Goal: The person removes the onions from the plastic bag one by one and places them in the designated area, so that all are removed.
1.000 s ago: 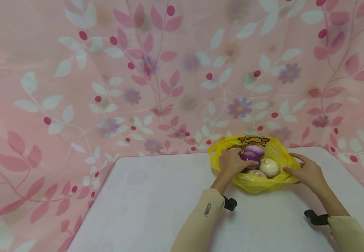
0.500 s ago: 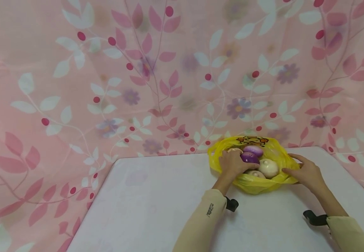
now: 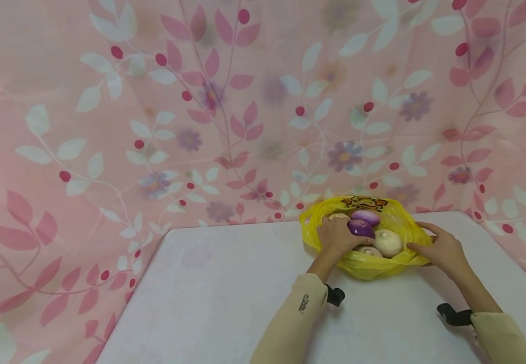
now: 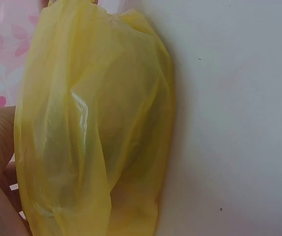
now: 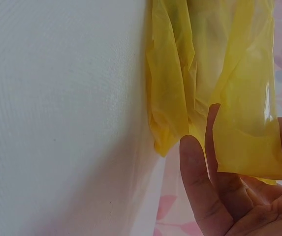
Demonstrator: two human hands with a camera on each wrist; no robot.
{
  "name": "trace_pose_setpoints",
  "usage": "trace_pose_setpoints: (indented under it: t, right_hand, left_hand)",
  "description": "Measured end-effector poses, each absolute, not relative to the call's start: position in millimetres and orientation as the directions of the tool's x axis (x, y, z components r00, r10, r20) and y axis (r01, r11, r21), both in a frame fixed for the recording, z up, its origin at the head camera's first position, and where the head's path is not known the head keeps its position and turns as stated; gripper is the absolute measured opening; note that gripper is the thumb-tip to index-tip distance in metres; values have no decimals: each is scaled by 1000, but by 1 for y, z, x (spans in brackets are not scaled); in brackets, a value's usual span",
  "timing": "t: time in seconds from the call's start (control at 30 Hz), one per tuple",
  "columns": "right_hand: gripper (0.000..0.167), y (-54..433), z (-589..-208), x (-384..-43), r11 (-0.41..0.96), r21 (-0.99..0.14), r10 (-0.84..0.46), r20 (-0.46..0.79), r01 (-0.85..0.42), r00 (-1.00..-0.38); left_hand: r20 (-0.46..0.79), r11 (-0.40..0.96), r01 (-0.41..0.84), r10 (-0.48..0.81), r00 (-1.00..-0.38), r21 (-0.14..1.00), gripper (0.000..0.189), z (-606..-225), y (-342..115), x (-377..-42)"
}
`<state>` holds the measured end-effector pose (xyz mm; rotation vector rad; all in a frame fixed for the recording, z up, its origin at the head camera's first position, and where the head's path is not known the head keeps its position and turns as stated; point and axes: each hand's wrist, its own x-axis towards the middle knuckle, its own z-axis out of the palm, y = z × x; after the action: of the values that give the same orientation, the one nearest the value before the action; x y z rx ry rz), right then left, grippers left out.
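A yellow plastic bag lies on the table with its mouth spread wide. Inside it are several smooth round onions, among them a purple onion, a lighter purple onion and a white onion. My left hand reaches in over the bag's left side and grips the darker purple onion, thumb along its near side; the other fingertips are hidden. At the right side, my right hand holds the bag's edge between thumb and fingers. In the right wrist view, the yellow film hangs between the thumb side and the fingers.
A table with a white cover carries the bag at its far right part. Behind it hangs a pink floral cloth. Black wrist mounts stick out from the sleeves near the table.
The view has shifted slightly. Both hands keep nearly the same places at the bag, and the onions look unmoved.
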<state>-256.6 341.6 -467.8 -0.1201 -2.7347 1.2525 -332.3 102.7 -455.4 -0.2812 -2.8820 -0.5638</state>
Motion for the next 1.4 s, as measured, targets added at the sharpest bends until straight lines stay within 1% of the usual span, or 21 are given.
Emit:
trace_pose_setpoints:
  t: [0.27,0.57,0.8,0.93,1.2,1.4]
  right_hand:
    - [77,341,-466,-256,652,-758,128,85,19,-988]
    - [79,342,-466,-255,643,-766,126,77,22,-989]
    - [80,343,-465,-255,641,-767,126,81,19,-989]
    - [80,343,-465,-255,646,-763,126,82,19,-989]
    - [79,343,-463,-254,640,-768,114,99,-3,-989]
    - [79,342,-464,-254,634,-773,110,99,-7,-989]
  left_hand:
    - [232,905,229,152,-961,358,68,-452,100,-329]
    - [204,865,231,153,-967,446,65,-447,90,-326]
    - [199,829,232,149,-969,509,70,-445,81,-325]
    - [211,809,239,146,-967,537,74,-439,71,-323]
    - [269,814,294,176,-947,500,75,-428,47,-322]
    - [311,758,327,172,-935,565,77,-418,30,-321]
